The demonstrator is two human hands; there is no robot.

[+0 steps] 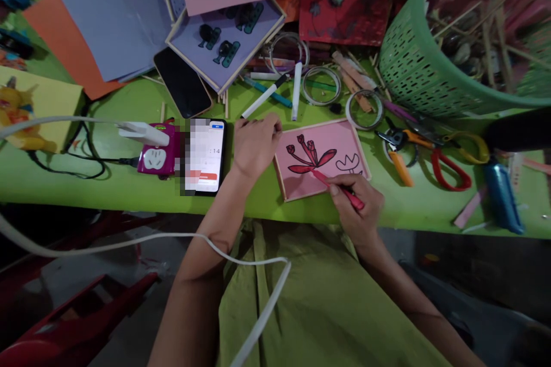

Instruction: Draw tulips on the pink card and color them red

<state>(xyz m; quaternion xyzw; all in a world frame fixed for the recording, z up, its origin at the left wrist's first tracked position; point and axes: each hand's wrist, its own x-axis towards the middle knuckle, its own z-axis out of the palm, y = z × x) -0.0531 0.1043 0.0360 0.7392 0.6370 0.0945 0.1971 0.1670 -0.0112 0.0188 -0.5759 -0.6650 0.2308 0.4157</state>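
A pink picture panel with a thin wooden border lies on the green table. It bears a black-outlined flower coloured red, and beside it an uncoloured outline. My right hand is closed round a red marker, its tip touching the panel just below the flower's petals. At the panel's upper left corner my left hand rests with its fingers curled against the border; the fingertips are partly hidden. A black-and-white marker and a white marker lie just beyond the panel.
Left of my left hand lie a lit phone and a magenta power socket. Rolls of tape, scissors and pliers crowd the right. Behind stand a green basket and a lilac tray. A white cable crosses my lap.
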